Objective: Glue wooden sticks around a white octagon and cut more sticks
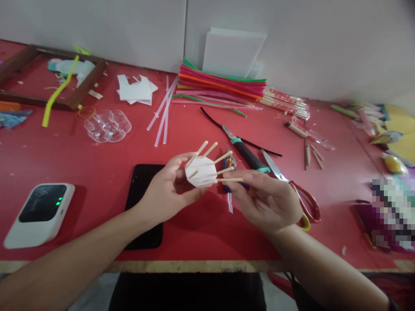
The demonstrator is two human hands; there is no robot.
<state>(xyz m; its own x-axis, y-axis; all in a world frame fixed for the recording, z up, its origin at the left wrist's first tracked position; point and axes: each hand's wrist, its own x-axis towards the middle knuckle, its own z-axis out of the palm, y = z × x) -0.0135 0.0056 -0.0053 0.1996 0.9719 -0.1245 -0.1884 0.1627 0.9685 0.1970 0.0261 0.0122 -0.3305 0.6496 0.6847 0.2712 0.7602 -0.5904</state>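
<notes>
My left hand (pixel 168 185) grips a small white many-sided paper piece (pixel 202 166) by its edge, above the table. Several short wooden sticks (pixel 223 157) stand up from it around its rim. Between the thumb and fingers of my right hand (pixel 269 198) is one more wooden stick (pixel 235 179), at the near right edge of the white piece; whether it is fixed there I cannot tell. Behind my right fingers lies a small dark blue object with beads (pixel 230 160), partly hidden. Scissors (pixel 275 166) with red and yellow handles and a black-handled knife (pixel 248 153) lie just beyond.
A black phone (pixel 145 233) lies beneath my left wrist, with a white device (pixel 42 216) further left. Toward the wall are a bundle of pipe cleaners (pixel 223 84), packaged chopsticks (pixel 288 103), paper scraps (pixel 136 90), a clear plastic tray (pixel 108 125) and a wooden frame (pixel 69 103).
</notes>
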